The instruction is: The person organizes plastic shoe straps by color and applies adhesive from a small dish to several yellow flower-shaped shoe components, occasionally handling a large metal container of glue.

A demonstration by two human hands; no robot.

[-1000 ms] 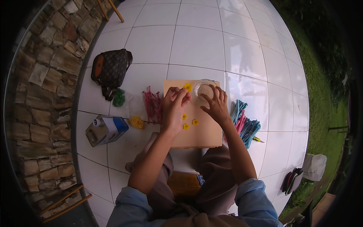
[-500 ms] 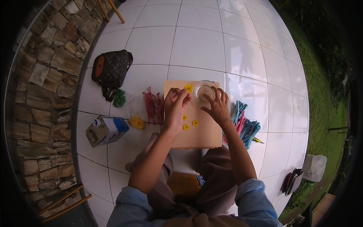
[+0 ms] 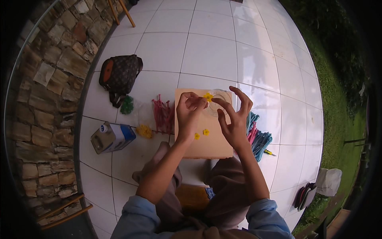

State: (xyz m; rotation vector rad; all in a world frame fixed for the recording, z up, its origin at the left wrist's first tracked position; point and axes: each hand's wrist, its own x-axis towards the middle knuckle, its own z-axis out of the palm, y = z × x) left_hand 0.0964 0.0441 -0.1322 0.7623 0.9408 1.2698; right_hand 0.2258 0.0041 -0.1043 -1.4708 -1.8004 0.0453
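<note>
Between the fingertips of my left hand (image 3: 190,115) is a small yellow plastic flower (image 3: 207,96), held over the far part of a tan board (image 3: 187,150). My right hand (image 3: 237,119) has its fingers spread, and its index fingertip comes close to the flower's right side; whether they touch I cannot tell. Beneath both hands' fingertips a clear round glass bowl (image 3: 227,95) stands on the board, partly hidden by my right fingers. Nearer to me, loose yellow flowers (image 3: 205,132) lie on the board beside my left wrist.
Left of the board are pink plastic stems (image 3: 161,115), a bag of yellow pieces (image 3: 144,131), green pieces (image 3: 127,105), a metal can (image 3: 112,137) and a brown backpack (image 3: 120,75). On the right lie blue-green stems (image 3: 262,143) and a yellow-handled tool (image 3: 269,153) on white tiles.
My right hand has drawn back from the glass bowl's rim, its index finger now at the flower. My left hand has brought the flower slightly rightward, in front of the bowl.
</note>
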